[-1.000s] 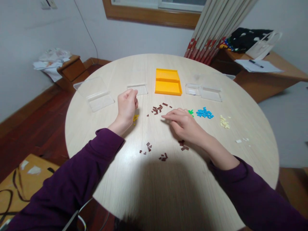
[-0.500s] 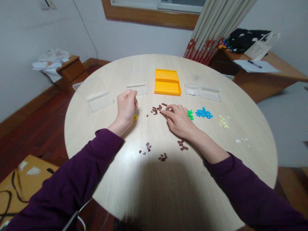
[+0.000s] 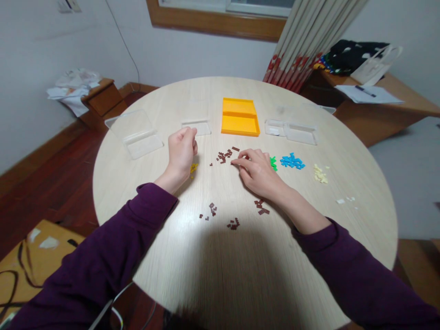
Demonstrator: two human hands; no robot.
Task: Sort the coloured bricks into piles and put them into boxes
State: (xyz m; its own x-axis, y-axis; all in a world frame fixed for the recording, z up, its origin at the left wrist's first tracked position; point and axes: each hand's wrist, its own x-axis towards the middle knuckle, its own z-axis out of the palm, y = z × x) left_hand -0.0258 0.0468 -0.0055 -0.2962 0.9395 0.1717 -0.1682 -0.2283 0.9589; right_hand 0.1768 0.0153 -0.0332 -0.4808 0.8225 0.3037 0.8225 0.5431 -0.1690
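My left hand (image 3: 182, 149) is a closed fist above the left of the table. Whatever it holds, if anything, is hidden, and a few yellow building bricks (image 3: 194, 168) lie just beneath its wrist. With index finger and thumb together, my right hand (image 3: 256, 172) pinches a small brown building brick (image 3: 233, 163) at the right edge of a loose brown brick pile (image 3: 223, 156). Closer to me are three smaller brown groups: one on the left (image 3: 212, 209), one in the middle (image 3: 233, 224) and one on the right (image 3: 261, 207). Green bricks (image 3: 273, 163) show partly behind my right hand.
Blue bricks (image 3: 292, 161), cream bricks (image 3: 320, 174) and a few white pieces (image 3: 340, 201) lie to the right on the round table (image 3: 192, 270). An open orange box (image 3: 239, 123) stands at the back, between clear plastic cases on the left (image 3: 144, 144) and right (image 3: 300, 134).
My right hand's fingertips have drawn slightly back from the brown pile, toward me and to the right. My left fist keeps its place.
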